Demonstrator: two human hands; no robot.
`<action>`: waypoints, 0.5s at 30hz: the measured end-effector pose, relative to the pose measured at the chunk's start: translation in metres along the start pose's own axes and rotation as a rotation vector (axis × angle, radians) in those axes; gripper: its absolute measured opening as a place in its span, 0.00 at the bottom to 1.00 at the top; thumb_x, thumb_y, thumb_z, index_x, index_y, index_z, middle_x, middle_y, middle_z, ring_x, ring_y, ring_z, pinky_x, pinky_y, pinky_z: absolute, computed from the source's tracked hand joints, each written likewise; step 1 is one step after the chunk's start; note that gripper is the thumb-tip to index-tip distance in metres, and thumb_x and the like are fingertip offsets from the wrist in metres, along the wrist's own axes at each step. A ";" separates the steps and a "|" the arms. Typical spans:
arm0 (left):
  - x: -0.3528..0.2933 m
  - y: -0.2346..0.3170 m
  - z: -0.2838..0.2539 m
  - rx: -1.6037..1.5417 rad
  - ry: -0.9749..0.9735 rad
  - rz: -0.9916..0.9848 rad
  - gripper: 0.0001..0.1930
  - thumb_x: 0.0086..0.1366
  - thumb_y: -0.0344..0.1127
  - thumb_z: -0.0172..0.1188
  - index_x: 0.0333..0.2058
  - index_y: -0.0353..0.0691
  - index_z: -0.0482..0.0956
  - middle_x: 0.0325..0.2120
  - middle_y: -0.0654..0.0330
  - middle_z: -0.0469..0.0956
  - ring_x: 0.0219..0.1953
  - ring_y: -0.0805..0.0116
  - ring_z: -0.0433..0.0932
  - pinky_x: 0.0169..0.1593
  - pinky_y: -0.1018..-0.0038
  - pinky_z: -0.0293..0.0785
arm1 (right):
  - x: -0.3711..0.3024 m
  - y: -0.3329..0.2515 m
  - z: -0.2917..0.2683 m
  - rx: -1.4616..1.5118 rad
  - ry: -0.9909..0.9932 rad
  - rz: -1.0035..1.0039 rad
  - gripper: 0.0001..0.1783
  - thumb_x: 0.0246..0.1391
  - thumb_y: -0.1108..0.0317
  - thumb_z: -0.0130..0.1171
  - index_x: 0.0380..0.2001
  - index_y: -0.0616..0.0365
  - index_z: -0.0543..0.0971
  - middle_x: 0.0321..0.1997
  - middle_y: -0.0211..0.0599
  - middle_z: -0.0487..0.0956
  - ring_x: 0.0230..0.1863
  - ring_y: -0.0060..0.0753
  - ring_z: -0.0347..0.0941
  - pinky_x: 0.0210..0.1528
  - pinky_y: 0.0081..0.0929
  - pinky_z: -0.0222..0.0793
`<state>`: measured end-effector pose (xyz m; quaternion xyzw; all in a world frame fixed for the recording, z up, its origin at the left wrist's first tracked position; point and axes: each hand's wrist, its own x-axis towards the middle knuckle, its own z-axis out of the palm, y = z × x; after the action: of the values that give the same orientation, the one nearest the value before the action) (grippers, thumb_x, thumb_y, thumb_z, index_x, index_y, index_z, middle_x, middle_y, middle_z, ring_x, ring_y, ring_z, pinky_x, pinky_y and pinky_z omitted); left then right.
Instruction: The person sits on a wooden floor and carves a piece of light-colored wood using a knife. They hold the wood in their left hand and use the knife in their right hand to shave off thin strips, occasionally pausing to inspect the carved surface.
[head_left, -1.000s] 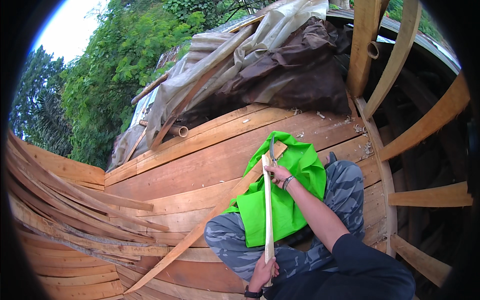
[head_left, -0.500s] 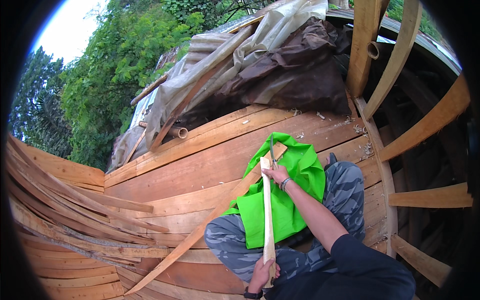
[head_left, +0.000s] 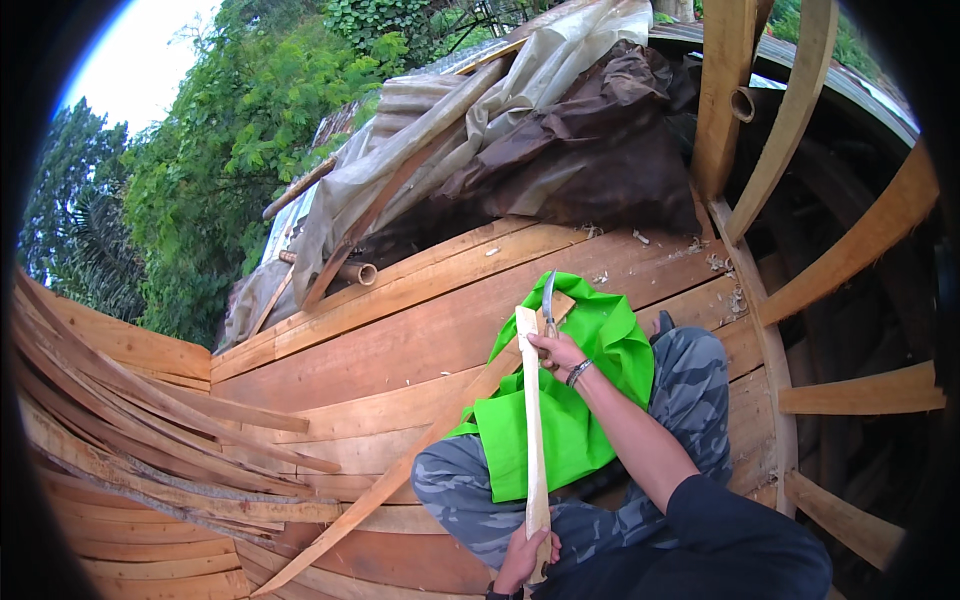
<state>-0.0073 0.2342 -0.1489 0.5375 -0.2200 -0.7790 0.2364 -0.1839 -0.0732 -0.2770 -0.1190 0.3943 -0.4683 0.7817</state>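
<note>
A long pale wooden stick (head_left: 533,430) with a squared far end lies lengthwise over my lap, partly shaved smooth. My left hand (head_left: 524,556) is closed around its near end. Close to the far end, my right hand (head_left: 560,351) grips a curved knife (head_left: 548,296) by its handle, the blade pointing up and away. The thumb of this hand rests by the stick's edge; whether the blade touches the wood I cannot tell. Beneath the stick, a bright green cloth (head_left: 612,368) is draped over my legs and a long plank (head_left: 395,468) that slants across the floor.
Curved wooden strips (head_left: 150,400) are stacked at the left. Upright ribs (head_left: 780,120) and a curved beam (head_left: 770,330) line the right side. Dark and grey tarps (head_left: 600,150) cover a heap at the back, near a hollow pole (head_left: 360,272). Shavings (head_left: 738,300) dot the planked floor (head_left: 440,345).
The knife has turned slightly in my right hand, so its blade shows broader and brighter. The stick's far end has shifted a little up and left. My left hand keeps its grip.
</note>
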 end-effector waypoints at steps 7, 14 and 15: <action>-0.037 -0.010 -0.001 0.164 -0.053 -0.027 0.17 0.67 0.35 0.54 0.51 0.33 0.68 0.30 0.58 0.76 0.30 0.72 0.76 0.34 0.77 0.73 | -0.128 -0.085 0.079 -0.094 -0.172 -0.299 0.17 0.52 0.68 0.65 0.42 0.59 0.71 0.28 0.27 0.76 0.17 0.11 0.64 0.13 0.12 0.54; -0.043 0.066 0.066 0.658 0.524 0.797 0.21 0.62 0.34 0.61 0.50 0.28 0.71 0.38 0.51 0.76 0.39 0.64 0.79 0.44 0.71 0.77 | -0.243 -0.105 0.110 -0.266 -0.145 -0.436 0.19 0.54 0.67 0.63 0.46 0.64 0.70 0.26 0.25 0.74 0.15 0.09 0.61 0.14 0.12 0.54; -0.045 0.088 0.083 0.591 0.605 0.953 0.21 0.61 0.35 0.62 0.48 0.27 0.72 0.38 0.51 0.76 0.40 0.63 0.79 0.44 0.71 0.77 | -0.258 -0.106 0.112 -0.246 -0.116 -0.458 0.19 0.54 0.67 0.63 0.45 0.64 0.70 0.26 0.25 0.74 0.15 0.09 0.62 0.14 0.12 0.54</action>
<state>-0.0598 0.1991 -0.0365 0.6195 -0.5641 -0.3085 0.4503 -0.2345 0.0630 -0.0136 -0.3259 0.3654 -0.5739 0.6565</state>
